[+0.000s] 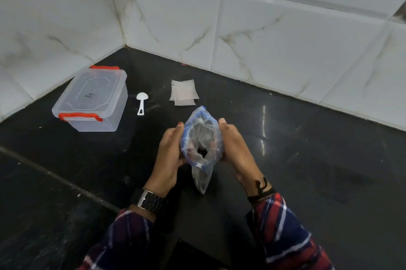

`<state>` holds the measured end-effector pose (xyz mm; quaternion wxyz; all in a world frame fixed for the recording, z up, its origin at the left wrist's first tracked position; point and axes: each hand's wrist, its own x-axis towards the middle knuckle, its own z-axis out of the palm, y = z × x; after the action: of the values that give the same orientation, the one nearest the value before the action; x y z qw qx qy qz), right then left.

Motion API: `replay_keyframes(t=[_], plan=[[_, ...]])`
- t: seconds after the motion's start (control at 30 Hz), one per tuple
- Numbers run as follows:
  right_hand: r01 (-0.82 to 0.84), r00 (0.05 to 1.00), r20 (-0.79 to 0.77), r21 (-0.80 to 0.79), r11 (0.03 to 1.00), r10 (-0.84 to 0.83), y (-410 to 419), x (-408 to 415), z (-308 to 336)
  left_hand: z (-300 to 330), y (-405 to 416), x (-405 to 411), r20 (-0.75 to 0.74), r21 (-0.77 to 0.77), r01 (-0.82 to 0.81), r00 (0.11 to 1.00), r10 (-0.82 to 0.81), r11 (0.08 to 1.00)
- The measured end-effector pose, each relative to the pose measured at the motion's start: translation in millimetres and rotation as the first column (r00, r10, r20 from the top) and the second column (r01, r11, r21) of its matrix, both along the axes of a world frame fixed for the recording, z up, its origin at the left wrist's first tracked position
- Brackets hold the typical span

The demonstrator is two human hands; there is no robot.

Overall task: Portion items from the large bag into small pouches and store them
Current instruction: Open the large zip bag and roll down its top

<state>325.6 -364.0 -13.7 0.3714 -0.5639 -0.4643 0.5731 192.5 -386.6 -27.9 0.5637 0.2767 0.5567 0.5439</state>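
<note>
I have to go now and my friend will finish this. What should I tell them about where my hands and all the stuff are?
Left hand and right hand each grip a side of the large bag, holding its blue zip mouth open above the black counter.
Empty small pouches lie stacked behind the bag.
White scoop lies to their left, untouched.
Storage box sits far left, lid on, red clips.
Done: bag opened.
Left: scoop portions into pouches, seal them, open the box and store them.

- A home kitchen corner, it seems.
- Dark polished stone counter (307,160) meets white marble-look wall tiles (285,34).
- A lidded plastic food box (92,98) and white scoop (141,103) sit there.
</note>
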Motion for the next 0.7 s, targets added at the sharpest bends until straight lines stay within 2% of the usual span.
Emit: replay_keyframes(t=[0.07, 0.27, 0.33, 0.37, 0.43, 0.5, 0.53, 0.6, 0.67, 0.7], plan=[[-0.010, 0.987, 0.163, 0.112, 0.994, -0.008, -1.2, -0.7, 1.9, 2.3, 1.8, -0.5, -0.143, 0.047, 0.015, 0.990, -0.008, 0.999], [0.002, 0.949, 0.300, 0.297, 0.955, -0.095, 3.6, -6.4, -1.0, 0.2, 7.4, 0.5, -0.317, 0.126, 0.045, 0.949, -0.003, 0.991], [0.037, 0.962, 0.253, 0.262, 0.964, -0.106, 6.0, -7.7, -3.3, -2.1, 10.1, -0.1, -0.250, 0.102, 0.054, 0.968, -0.027, 0.993], [0.070, 0.980, 0.172, 0.191, 0.979, -0.104, 7.4, -7.7, -2.9, -1.8, 11.9, -1.2, -0.151, 0.069, 0.051, 0.988, -0.040, 0.996], [0.109, 0.989, -0.097, -0.030, 0.994, -0.111, 11.0, -4.7, -0.7, -0.6, 16.4, -6.2, 0.128, -0.038, 0.033, 0.991, -0.028, 0.999], [0.067, 0.928, -0.348, -0.198, 0.978, -0.134, 11.8, 0.9, 2.0, 1.4, 17.3, -10.6, 0.324, -0.129, 0.027, 0.946, 0.017, 0.991], [0.054, 0.902, -0.405, -0.236, 0.970, -0.149, 11.3, 2.7, 2.2, 2.1, 16.7, -11.5, 0.337, -0.138, 0.038, 0.942, 0.011, 0.990], [0.044, 0.905, -0.403, -0.220, 0.975, -0.132, 10.5, 4.8, -0.9, -0.1, 16.0, -10.4, 0.265, -0.113, 0.054, 0.964, -0.023, 0.992], [0.060, 0.956, -0.275, -0.147, 0.987, -0.099, 9.4, 3.4, -1.2, -0.7, 15.1, -8.1, 0.166, -0.089, 0.055, 0.985, -0.039, 0.995], [0.052, 0.988, -0.138, -0.080, 0.995, -0.063, 10.1, 2.8, -1.3, -0.1, 15.3, -7.9, 0.089, -0.070, 0.050, 0.995, -0.044, 0.996]])
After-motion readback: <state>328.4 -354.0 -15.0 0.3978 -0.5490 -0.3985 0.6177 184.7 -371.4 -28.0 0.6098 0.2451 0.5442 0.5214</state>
